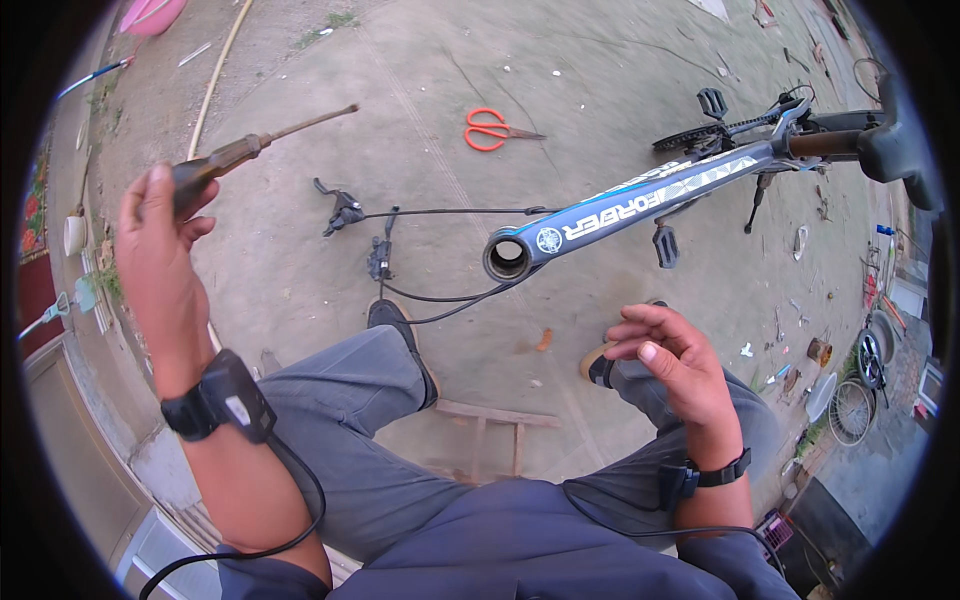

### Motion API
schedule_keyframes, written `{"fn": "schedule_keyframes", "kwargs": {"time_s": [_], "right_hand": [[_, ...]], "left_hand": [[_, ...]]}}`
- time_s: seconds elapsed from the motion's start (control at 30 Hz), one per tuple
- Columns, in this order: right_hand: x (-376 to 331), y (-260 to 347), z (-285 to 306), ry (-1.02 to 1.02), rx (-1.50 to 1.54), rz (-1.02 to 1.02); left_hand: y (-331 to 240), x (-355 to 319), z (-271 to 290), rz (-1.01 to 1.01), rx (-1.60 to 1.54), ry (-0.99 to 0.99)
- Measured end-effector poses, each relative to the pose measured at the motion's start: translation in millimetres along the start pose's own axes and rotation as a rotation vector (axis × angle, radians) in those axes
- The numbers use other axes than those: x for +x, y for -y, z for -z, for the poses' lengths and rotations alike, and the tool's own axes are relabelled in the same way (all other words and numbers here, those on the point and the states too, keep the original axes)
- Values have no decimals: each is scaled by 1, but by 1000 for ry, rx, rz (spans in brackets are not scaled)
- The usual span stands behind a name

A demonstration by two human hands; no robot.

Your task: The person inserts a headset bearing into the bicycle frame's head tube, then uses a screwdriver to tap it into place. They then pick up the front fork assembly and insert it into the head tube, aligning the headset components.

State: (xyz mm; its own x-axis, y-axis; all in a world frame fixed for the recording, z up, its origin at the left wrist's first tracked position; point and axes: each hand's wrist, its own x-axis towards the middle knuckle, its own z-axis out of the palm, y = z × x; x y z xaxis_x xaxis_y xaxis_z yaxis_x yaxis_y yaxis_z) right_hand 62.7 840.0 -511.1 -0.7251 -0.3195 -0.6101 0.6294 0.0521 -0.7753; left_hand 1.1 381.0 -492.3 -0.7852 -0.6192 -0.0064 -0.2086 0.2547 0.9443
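Observation:
At the left, my left hand (165, 240) is closed round the dark handle of a screwdriver (250, 148), its rusty shaft pointing up and to the right. My right hand (668, 358) hovers above my right knee, fingers apart and holding nothing. Between and beyond my hands lies a dark grey-blue bicycle frame (650, 200); its bare head tube (508, 256) faces me. Black cables run from the frame to two brake levers (343, 210) (380, 258) on the ground. Orange-handled scissors (490, 130) rest on the concrete beyond the levers.
A pedal and crank (690, 138) and a saddle (890, 140) belong to the frame at the right. Near my feet is a low wooden piece (495, 414). Loose wheels (852, 412) and scattered scraps lie far right. A pink basin (152, 14) stands at the upper left.

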Motion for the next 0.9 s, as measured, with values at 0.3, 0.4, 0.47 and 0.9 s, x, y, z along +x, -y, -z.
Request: {"fn": "schedule_keyframes", "kwargs": {"time_s": [0.3,0.4,0.47,0.9], "right_hand": [[-22,-13,-5,-4,0,39],[-26,-15,-2,-26,-12,43],[-25,-16,-2,-44,-22,39],[-43,-9,-9,-125,-89,110]], "left_hand": [[73,44,77,327,218,111],[99,45,114,345,145,44],[118,41,140,363,1,-67],[182,-96,205,579,-56,-291]]}}
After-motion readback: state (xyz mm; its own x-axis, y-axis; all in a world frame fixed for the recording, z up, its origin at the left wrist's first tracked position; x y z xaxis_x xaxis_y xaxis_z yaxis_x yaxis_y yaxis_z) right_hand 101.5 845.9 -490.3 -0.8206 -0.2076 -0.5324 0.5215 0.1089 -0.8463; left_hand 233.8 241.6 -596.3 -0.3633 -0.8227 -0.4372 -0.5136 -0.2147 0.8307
